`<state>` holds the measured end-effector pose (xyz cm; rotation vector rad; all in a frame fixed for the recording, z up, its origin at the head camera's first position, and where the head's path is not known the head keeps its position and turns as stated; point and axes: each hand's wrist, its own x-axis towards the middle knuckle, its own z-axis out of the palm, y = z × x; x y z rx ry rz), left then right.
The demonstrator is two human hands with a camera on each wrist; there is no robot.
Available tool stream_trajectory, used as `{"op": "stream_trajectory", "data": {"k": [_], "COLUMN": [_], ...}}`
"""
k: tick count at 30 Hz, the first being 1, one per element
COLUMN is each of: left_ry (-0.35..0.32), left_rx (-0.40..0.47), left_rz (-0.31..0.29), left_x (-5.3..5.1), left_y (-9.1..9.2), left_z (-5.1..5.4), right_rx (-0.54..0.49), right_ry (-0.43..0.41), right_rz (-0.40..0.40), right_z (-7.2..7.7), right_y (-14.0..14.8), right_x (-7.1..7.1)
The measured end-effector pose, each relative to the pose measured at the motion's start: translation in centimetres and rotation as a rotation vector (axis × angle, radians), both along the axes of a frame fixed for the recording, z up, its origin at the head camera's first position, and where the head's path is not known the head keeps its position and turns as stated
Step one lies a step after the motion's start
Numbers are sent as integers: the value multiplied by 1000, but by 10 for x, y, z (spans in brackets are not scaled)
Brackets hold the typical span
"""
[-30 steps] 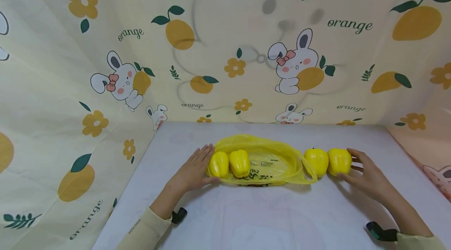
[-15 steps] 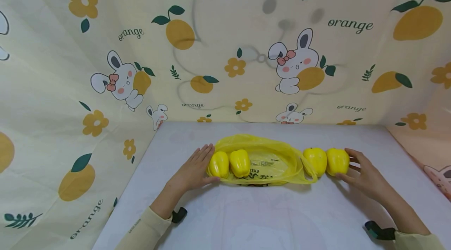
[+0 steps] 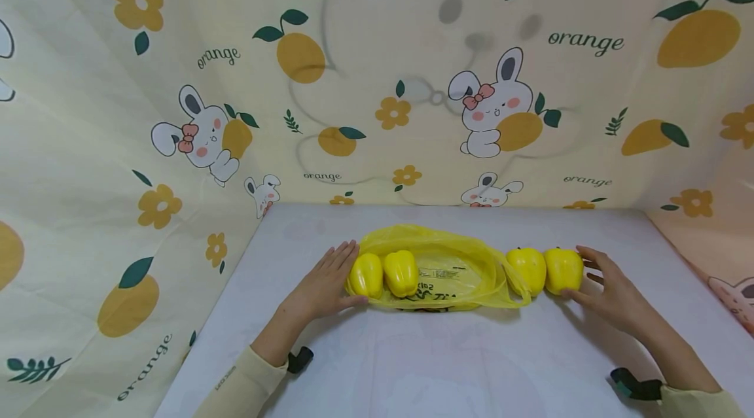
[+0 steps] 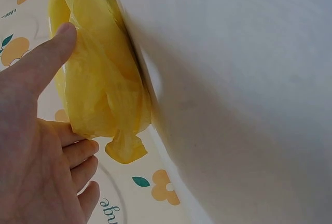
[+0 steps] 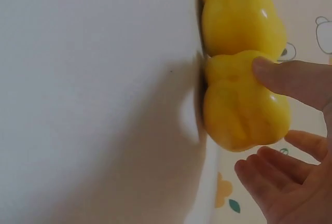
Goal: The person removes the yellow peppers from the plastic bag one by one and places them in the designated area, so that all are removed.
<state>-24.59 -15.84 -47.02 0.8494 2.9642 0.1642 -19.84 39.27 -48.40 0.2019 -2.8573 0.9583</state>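
Note:
My left hand [image 3: 321, 284] rests against the left end of a thin yellow plastic bag [image 3: 453, 244], fingers extended and thumb at its front side. Inside that end lie two yellow bell peppers, one [image 3: 366, 275] beside the other [image 3: 401, 273]. Two more yellow peppers stand touching at the bag's right end: the inner one [image 3: 527, 271] is partly behind a bag handle, the outer one [image 3: 563, 271] outside the bag. My right hand [image 3: 615, 294] touches the outer pepper, thumb on its front and forefinger at its right side, other fingers spread loosely, as the right wrist view shows [image 5: 290, 167].
A white table surface [image 3: 436, 365] lies under everything. Behind and at both sides hangs a cream cloth [image 3: 365, 97] printed with rabbits, oranges and flowers. Each wrist carries a black strap piece, one at the left [image 3: 300, 360] and one at the right [image 3: 636, 385].
My right hand and the two right-hand peppers have shifted slightly left, toward the bag. My left hand, the bag's left end and the peppers there have stayed still.

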Motion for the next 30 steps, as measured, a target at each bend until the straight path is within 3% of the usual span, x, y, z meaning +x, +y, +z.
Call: {"op": "stream_trajectory", "data": {"k": [19,30], "left_ry": [0,4], "left_rx": [-9,-3], "left_rz": [11,2], "left_x": [0,0], "left_y": [0,-1], "left_z": [0,-1], "right_rx": [23,-4], "right_ry": [140,128], "right_rz": [11,68], "right_z": [33,47], "right_y": [-31,-58], "right_x": [3,3]}}
